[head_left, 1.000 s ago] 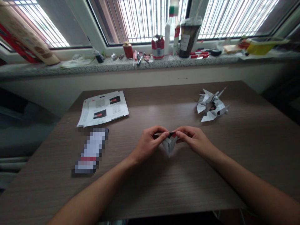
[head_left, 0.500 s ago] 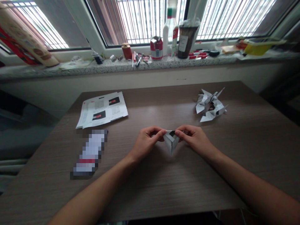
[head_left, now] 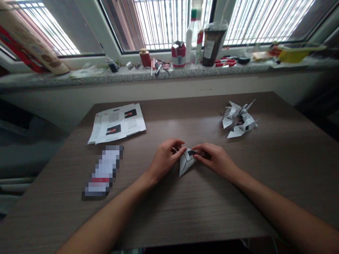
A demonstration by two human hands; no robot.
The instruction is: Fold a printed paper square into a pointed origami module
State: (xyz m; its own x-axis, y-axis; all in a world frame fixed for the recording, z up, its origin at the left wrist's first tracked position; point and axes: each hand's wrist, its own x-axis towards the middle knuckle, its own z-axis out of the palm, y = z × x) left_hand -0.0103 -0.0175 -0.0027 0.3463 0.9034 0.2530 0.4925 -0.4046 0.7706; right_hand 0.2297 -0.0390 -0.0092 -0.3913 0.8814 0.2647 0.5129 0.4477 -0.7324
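Note:
A small piece of folded paper (head_left: 186, 163), white with printing and a dark patch, is between my hands over the middle of the table. Its pointed end hangs down and to the left. My left hand (head_left: 167, 157) pinches its upper left edge between thumb and fingers. On the other side, my right hand (head_left: 214, 155) has thumb and fingertips closed on the upper right edge. The far side of the paper is hidden from me.
Printed sheets (head_left: 118, 123) lie at the back left of the brown table (head_left: 169, 215), with a blurred-out phone-like object (head_left: 103, 171) in front. Folded paper cranes or similar pieces (head_left: 239, 120) cluster at the back right. A can (head_left: 178, 54), bottle and cup line the windowsill.
The folded paper has turned, its tip swinging from straight down to the lower left. My right hand has shifted slightly left along with it, and the view has moved a little.

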